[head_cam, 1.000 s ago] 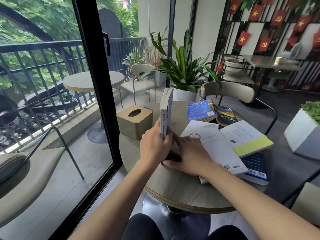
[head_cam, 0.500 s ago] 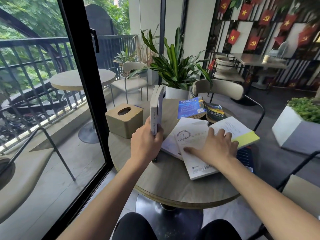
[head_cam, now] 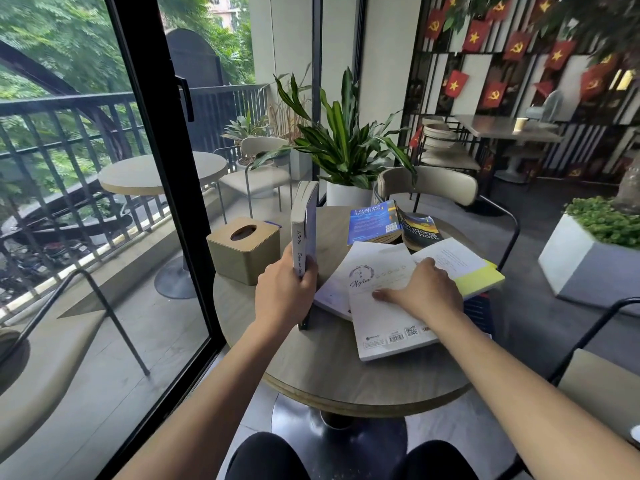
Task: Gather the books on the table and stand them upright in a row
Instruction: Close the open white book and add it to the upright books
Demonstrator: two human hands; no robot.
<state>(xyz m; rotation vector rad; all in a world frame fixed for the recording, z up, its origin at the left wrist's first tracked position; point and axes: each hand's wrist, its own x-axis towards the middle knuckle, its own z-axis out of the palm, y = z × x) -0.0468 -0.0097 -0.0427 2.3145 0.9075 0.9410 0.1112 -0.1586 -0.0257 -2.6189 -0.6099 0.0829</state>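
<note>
Left hand (head_cam: 284, 294): grip pinching the upright book (head_cam: 304, 233).
Right hand (head_cam: 424, 292): spread flat on the white book (head_cam: 388, 320).
Risk: the upright book probably tips if released.

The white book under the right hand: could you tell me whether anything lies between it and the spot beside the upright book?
Nothing visible does. The white book lies flat under the right hand, and only bare table separates it from the upright book held by the left hand. The tissue box stands on the far side.
</note>
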